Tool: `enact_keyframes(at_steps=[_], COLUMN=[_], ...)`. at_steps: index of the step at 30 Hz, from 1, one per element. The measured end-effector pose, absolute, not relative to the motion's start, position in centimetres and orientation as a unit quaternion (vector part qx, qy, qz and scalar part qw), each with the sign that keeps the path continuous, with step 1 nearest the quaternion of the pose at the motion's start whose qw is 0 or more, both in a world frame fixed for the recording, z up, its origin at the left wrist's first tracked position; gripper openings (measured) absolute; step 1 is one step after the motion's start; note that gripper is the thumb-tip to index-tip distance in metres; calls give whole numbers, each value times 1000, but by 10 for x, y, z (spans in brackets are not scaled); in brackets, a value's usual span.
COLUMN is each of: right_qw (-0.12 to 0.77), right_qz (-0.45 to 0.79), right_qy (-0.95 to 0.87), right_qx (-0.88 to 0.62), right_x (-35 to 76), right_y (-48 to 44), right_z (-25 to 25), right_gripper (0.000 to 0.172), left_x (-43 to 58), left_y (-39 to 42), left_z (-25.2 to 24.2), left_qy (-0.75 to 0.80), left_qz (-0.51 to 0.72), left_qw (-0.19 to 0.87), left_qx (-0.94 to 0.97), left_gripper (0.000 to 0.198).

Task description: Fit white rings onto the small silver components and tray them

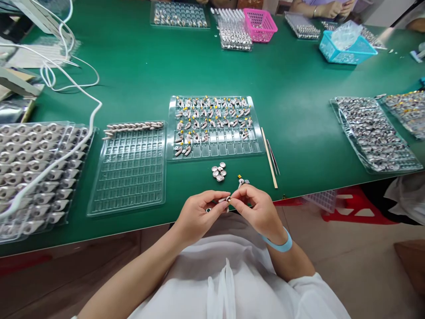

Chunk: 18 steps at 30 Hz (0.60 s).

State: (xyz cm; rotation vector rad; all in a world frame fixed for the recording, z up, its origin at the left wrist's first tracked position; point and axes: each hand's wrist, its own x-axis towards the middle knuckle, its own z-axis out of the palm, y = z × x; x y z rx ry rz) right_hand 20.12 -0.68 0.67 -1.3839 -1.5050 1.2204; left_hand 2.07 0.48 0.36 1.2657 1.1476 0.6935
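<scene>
Close to my body at the table edge, my left hand (204, 212) pinches a small beige earbud shell (223, 200) between thumb and fingertips. The fingertips of my right hand (254, 208) meet it from the other side and close on the same piece, hiding much of it. Just beyond my right fingers lies an earbud part with a yellow tab (241, 180). A small cluster of round silver-rimmed caps (219, 172) sits on the table ahead of my hands. Farther on, a clear tray (226, 149) carries rows of earbud pieces with yellow tabs.
A wooden stick (269, 158) and tweezers (273, 157) lie right of the tray. To the left are a clear tray (128, 177) with one row of shells and stacked filled trays (36, 177), crossed by a white cable (94, 113). Baskets, one pink (260, 26), stand at the back near co-workers.
</scene>
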Motion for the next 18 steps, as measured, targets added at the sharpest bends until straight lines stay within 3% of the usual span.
enact_keyframes(at_steps=[11, 18], right_qw=[326, 377], right_qz=[500, 346], right_qy=[-592, -668], right_qx=[-542, -540], right_x=[208, 200], right_y=[-3, -14], right_z=[12, 5], right_gripper=[12, 10], left_x=[19, 24], left_y=[5, 4], left_z=[6, 8], left_qy=[467, 492], left_qz=[294, 308], left_qw=[647, 637], left_qx=[527, 508], left_gripper=[23, 24])
